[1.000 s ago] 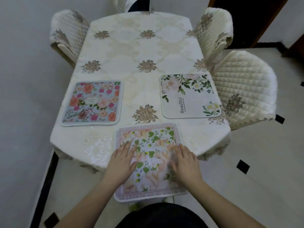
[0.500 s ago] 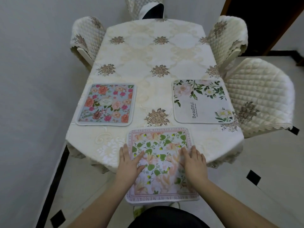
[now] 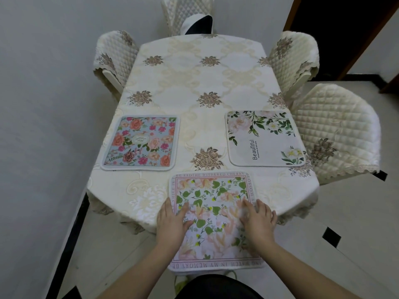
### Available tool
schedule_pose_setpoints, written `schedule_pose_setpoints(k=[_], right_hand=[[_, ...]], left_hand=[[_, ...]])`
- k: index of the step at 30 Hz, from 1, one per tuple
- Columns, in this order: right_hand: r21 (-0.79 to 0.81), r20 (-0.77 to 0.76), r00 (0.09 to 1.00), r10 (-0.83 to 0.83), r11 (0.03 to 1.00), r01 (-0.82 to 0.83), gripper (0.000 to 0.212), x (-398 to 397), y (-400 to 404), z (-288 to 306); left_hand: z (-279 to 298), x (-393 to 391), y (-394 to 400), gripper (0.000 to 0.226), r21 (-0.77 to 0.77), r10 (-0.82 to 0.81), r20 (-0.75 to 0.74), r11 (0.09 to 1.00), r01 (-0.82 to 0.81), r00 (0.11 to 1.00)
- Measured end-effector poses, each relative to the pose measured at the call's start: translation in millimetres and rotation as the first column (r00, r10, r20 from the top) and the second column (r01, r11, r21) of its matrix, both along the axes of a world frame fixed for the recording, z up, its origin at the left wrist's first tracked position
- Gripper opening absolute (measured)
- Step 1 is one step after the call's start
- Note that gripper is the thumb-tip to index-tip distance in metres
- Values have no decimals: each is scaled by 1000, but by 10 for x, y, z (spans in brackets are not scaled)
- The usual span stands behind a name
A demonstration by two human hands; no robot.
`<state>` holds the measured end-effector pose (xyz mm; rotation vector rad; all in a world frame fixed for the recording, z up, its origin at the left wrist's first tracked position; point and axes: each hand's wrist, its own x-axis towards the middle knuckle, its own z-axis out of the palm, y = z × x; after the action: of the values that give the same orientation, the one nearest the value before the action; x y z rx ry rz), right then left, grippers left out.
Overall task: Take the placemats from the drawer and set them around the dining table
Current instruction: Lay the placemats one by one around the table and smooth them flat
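A pink-bordered placemat with green leaves lies at the near end of the dining table, its near half overhanging the edge. My left hand rests flat on its left side and my right hand rests flat on its right side, fingers straight. A blue placemat with red and pink flowers lies on the table's left side. A white placemat printed "Beautiful" lies on the right side.
Cream quilted chairs stand around the table: one at the far left, one at the far end, two on the right. A wall runs close along the left. A dark doorway is at the top right.
Both hands have slid back toward me along the leaf placemat, from its middle to its near half. The camera has drawn back, showing more of the table's far end.
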<state>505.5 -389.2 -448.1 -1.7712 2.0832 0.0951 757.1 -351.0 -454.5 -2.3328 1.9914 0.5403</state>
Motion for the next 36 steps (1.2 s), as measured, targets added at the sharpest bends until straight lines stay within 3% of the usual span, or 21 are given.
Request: schedule_pose_setpoints(k=[3,5,8,11,14,18,20,22,27,36], right_hand=[[-57,134,991,-29,998,37,62,-45,-44,57],[-81,354,933,-56,993,91,64,-109,-88,138],[-65,665,742,-89,982,176,52,-216,-65,309],[40,796,573,-196,961,274,54,-285,7,400],[132,787,561,-256,959,252,57,-343,80,386],[184,686,698,-204,977,104,74,-293,170,397],[157,616,774,-144,986,59,79,-237,185,456],[139,594,789,-154,986,88,78,-230,164,488],[170,658,704,-267,963,207,74,-262,102,603],[131,759,582,-290,945,300,67,-139,143,976]], left_hand=[[2,7,31,72,-64,16,-84,998,-21,996],[89,-25,61,70,-97,10,-200,995,-30,980],[162,32,111,75,-236,-67,-315,972,-10,947],[200,86,158,77,-286,-85,-426,957,-45,901],[263,74,168,72,-240,49,-533,948,-207,845],[290,102,148,69,13,289,-643,930,-367,710],[288,131,148,69,51,308,-621,934,-355,721],[284,173,146,69,77,311,-603,939,-335,734],[364,257,111,63,12,249,-689,943,-332,681],[808,500,23,56,-38,203,-795,924,-381,572]])
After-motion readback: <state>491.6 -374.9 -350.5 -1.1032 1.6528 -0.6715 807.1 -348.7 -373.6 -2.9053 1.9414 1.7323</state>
